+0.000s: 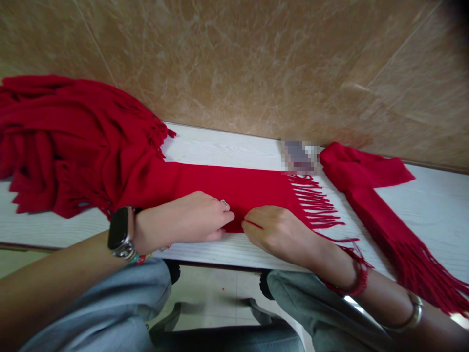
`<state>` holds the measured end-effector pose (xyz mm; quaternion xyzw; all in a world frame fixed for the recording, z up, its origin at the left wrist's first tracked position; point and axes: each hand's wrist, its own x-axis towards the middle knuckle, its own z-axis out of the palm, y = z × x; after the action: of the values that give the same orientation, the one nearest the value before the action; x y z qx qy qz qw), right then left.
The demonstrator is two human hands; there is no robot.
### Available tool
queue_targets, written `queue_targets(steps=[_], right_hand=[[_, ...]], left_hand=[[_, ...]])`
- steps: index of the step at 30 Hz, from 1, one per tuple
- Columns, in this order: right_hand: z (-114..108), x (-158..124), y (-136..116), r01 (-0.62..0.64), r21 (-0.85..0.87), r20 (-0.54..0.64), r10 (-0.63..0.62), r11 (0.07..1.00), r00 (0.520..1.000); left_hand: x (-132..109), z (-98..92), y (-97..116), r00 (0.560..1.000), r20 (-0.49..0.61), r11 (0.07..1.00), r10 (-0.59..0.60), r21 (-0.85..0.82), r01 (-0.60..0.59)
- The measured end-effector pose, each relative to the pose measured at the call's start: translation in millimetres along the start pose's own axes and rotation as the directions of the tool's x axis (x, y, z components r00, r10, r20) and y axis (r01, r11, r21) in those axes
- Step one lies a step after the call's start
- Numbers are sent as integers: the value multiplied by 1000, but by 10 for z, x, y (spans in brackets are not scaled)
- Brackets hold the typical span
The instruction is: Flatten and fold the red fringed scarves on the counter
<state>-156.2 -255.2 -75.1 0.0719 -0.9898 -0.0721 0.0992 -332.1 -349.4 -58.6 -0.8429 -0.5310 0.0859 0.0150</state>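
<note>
A red fringed scarf [238, 188] lies flat on the white table, its fringe pointing right. My left hand [207, 217], with a ring, rests on the scarf's near edge, fingers bent together; what its fingertips pinch, if anything, is too small to tell. Just to its right, my right hand [273, 227] is closed at the same edge, with a thin red strand between its fingers. To the left, a large heap of red cloth [80, 132] meets the flat scarf. Another red scarf [370, 205] lies folded at the right, its fringe toward the near right.
A blurred phone-like object [300, 156] lies behind the fringe. The white table [223, 146] runs along a brown marbled wall [227, 63]. My legs and a dark seat are below the table's near edge.
</note>
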Motion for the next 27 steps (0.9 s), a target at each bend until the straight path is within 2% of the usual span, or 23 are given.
queue_targets(steps=[11,20,23,27], right_hand=[[6,-35,41,-13,105,-24,16,994,1000],[3,-53,87,-22,161,-19,25,987,1000],[7,-63,102,-46,201,-30,53,979,998],[-3,-60,115,-62,245,-18,69,968,997]], left_hand=[[30,-19,3,1000,-9,1000,-1,9,2],[47,-74,-4,999,47,1000,14,-16,-13],[55,-77,-69,999,38,993,39,-109,-35],[70,-67,-197,996,43,937,79,-346,-59]])
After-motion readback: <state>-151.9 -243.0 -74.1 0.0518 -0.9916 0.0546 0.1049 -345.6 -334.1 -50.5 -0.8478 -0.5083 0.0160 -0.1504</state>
